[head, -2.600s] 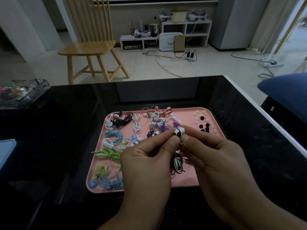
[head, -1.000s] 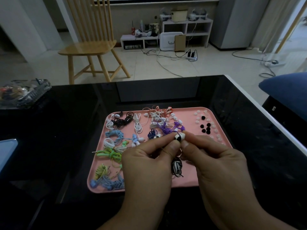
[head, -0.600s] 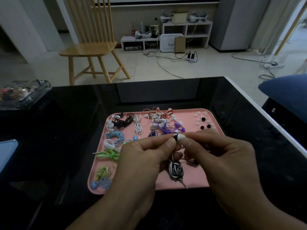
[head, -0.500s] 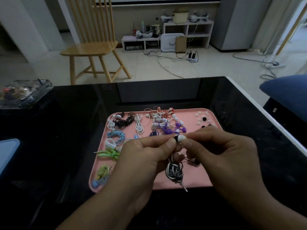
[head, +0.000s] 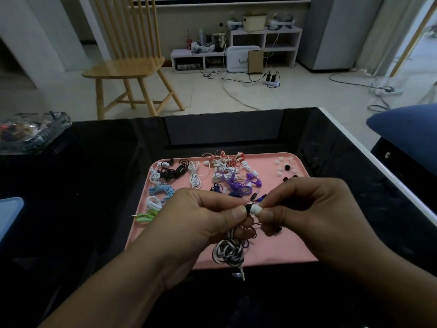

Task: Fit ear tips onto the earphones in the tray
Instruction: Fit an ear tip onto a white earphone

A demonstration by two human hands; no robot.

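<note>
A pink tray (head: 272, 192) on the black table holds several coiled earphones in white, black, blue, green, purple and orange. Loose white and black ear tips (head: 286, 167) lie in its far right corner. Above the tray's near half, my left hand (head: 201, 216) pinches a black-and-white earbud (head: 248, 207). My right hand (head: 314, 209) pinches a white ear tip (head: 256, 210) against that earbud. The earphone's black-and-white striped cable coil (head: 228, 253) hangs below my hands, its plug dangling past the tray's near edge.
The glossy black table (head: 94, 176) has a white edge on the right. A clear glass dish (head: 30, 131) sits at the far left and a light blue object (head: 9, 214) at the left edge. A wooden chair (head: 127, 65) stands beyond the table.
My hands have lifted slightly and drawn toward me with the earbud. The striped cable coil has come off the tray and now hangs from my hands.
</note>
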